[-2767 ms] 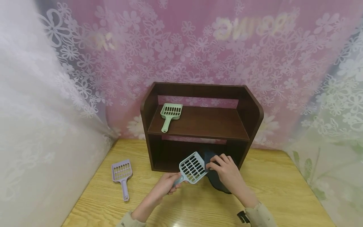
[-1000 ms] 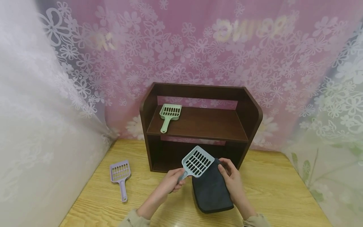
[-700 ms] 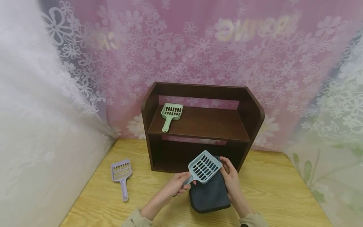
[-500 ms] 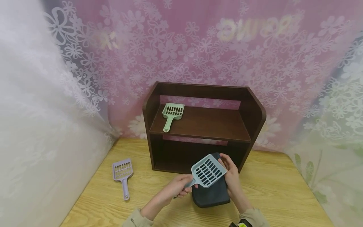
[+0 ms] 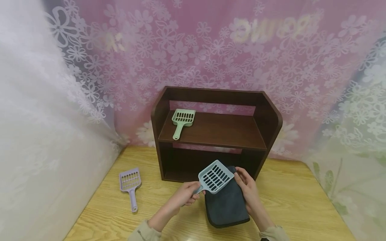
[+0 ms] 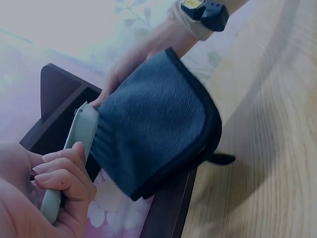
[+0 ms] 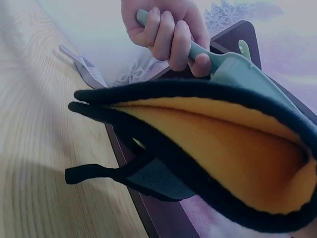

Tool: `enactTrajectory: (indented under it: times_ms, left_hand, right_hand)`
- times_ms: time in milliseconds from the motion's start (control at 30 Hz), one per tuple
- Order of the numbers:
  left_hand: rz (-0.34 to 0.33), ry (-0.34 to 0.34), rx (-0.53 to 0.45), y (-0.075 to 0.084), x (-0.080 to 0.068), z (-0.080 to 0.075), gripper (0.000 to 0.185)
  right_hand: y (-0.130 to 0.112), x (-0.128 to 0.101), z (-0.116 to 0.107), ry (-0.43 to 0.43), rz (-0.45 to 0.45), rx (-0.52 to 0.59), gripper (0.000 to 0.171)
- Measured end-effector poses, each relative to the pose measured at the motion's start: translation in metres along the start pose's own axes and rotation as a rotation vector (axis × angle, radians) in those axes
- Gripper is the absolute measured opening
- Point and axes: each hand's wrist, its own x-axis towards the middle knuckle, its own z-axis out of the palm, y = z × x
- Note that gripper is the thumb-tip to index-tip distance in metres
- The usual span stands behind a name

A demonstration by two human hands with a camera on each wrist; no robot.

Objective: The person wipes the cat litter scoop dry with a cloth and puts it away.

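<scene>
We take the brown two-tier shelf (image 5: 215,130) as our landmark; it stands at the back of the wooden table (image 5: 295,201), against the flowered pink curtain (image 5: 211,50). In front of the shelf's lower opening, raised off the table, we hold the dark folded cloth (image 5: 226,206), and against its upper end the blue slotted scoop (image 5: 215,176).

The cloth's long axis runs from the shelf toward us. The scoop's long axis lies slantwise across it, with the head toward the shelf and the handle pointing down to our left. Our left hand (image 5: 184,194) wraps the handle, fingers curled round it; our right hand (image 5: 248,189) grips the cloth's right edge beside the scoop head. The two hands are close, with the scoop head and cloth between them, and the right one is nearer the cloth.

The right wrist view shows the cloth (image 7: 198,144) with a yellow inner face, a dark border and a small loop hanging from it.

A green scoop (image 5: 182,121) lies on the shelf's upper board at its left end, handle toward us. A purple scoop (image 5: 130,185) lies on the table, left of the shelf and well apart from the hands.

The scoop head covers the cloth's upper end, so we cannot tell how much the two touch. The shelf's lower bay is dark.
</scene>
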Motion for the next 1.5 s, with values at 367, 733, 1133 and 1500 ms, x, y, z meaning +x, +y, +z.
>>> enactTrajectory:
  times_ms: [367, 733, 1133, 1500]
  left_hand:
    - [0.003, -0.137, 0.068, 0.001, 0.001, -0.006, 0.037]
    - [0.047, -0.276, 0.198, 0.008, 0.001, -0.019, 0.035]
    - [0.022, -0.338, 0.230, 0.014, 0.000, -0.021, 0.035]
    - [0.020, -0.373, 0.219, 0.020, -0.001, -0.017, 0.045]
  right_hand:
    - [-0.010, 0.009, -0.005, -0.020, -0.036, -0.075, 0.034]
    - [-0.032, 0.033, -0.012, -0.304, -0.175, -0.339, 0.027]
    - [-0.057, 0.052, 0.007, -0.823, -0.379, -0.548, 0.013]
    - [-0.063, 0.049, 0.013, -0.927, -0.392, -0.582, 0.015]
